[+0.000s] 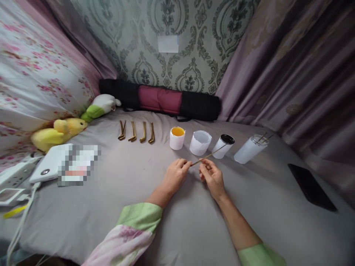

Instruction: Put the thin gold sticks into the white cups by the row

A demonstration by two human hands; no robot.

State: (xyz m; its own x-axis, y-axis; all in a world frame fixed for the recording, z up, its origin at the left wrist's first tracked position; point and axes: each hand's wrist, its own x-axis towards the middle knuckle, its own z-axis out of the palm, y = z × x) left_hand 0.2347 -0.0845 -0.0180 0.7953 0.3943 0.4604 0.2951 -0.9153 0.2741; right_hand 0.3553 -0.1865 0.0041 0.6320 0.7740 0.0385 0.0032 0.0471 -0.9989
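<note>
While the left hand (176, 174) grips the near end of a thin brown stick (209, 155) in closed fingers, the right hand (213, 180) is just beside it, fingers curled beneath the stick; whether they pinch it cannot be told. The stick slants up toward the black-mouthed cup (221, 153), its far tip overlapping that cup's rim, touching or not. One hand at the end with the other close by probably steadies so slender a piece.

Left of the black-mouthed cup are a white cup (199, 145) and then a yellow-lined cup (176, 142); right of it is a tall jar (248, 152) with more sticks (262, 138) poking out. The mouths face up and the row is spaced, presumably for easy reach. Well left of the black-mouthed cup, four bent brown bundles (143, 132) lie side by side without touching, likely to keep them separate.

Behind the black-mouthed cup, a rolled bag (161, 99) bounds the far edge. Well to its right lies a phone (312, 187). In front of it, grey sheet (185, 231) gives both forearms room sideways; the nearby rims leave less room forward.
</note>
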